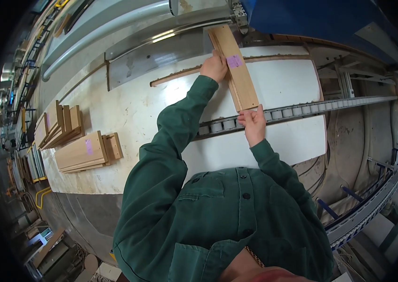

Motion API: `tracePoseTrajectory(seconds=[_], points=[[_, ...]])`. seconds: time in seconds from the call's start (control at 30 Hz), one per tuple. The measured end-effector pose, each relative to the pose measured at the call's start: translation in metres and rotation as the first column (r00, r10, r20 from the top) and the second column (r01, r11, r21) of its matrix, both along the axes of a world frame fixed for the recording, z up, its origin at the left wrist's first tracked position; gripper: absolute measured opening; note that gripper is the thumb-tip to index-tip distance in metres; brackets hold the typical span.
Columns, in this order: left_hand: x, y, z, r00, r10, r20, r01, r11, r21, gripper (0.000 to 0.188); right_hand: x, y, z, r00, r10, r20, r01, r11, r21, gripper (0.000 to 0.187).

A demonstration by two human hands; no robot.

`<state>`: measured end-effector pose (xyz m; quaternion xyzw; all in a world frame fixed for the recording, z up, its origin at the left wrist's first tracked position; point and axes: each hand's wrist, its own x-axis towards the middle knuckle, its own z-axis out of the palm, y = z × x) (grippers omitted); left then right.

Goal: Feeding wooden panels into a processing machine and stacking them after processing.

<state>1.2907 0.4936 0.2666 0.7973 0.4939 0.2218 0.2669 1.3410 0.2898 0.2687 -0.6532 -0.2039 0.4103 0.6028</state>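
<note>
A long light-brown wooden board [242,83] with a purple label lies lengthwise away from me, seemingly on top of another board whose edge shows at its left side. It reaches from the metal machine bed to the roller strip. My left hand [214,67] grips its left edge near the middle, fingers bent and the thumb partly hidden. At the near end my right hand [254,124] holds the board, with fingertips bent against the end and one finger pointing up by the right corner.
On the left of the white worktop [133,122] stand two groups of wooden boards, one nearer stack [82,152] and one farther stack [62,123]. A roller strip [298,111] crosses to the right. A blue machine housing [302,19] rises at the back, and a roller conveyor [378,202] runs at right.
</note>
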Motion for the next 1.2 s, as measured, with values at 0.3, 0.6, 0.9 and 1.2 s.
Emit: tracePoseTrajectory(seconds=[0.3,0.6,0.9,1.2], points=[[0.021,0.029,-0.007,1.0,0.012,0.012,-0.011,0.997,-0.075,0.027,0.008,0.023,0.006,0.997,0.002,-0.073,-0.004,1.0,-0.028,0.02],[0.042,0.031,0.017,0.981,0.016,-0.192,-0.054,0.979,-0.195,0.041,0.018,0.039,0.005,0.997,-0.034,-0.074,0.032,0.999,-0.03,0.022],[0.036,0.028,0.007,0.986,-0.018,-0.169,0.0,0.994,-0.109,0.033,0.016,0.038,0.012,0.997,0.076,0.028,-0.07,0.984,-0.167,0.063],[0.038,0.026,-0.001,0.995,-0.014,-0.099,0.015,1.0,0.008,0.025,0.012,0.043,0.009,0.994,0.05,0.096,-0.037,0.991,-0.128,0.065]])
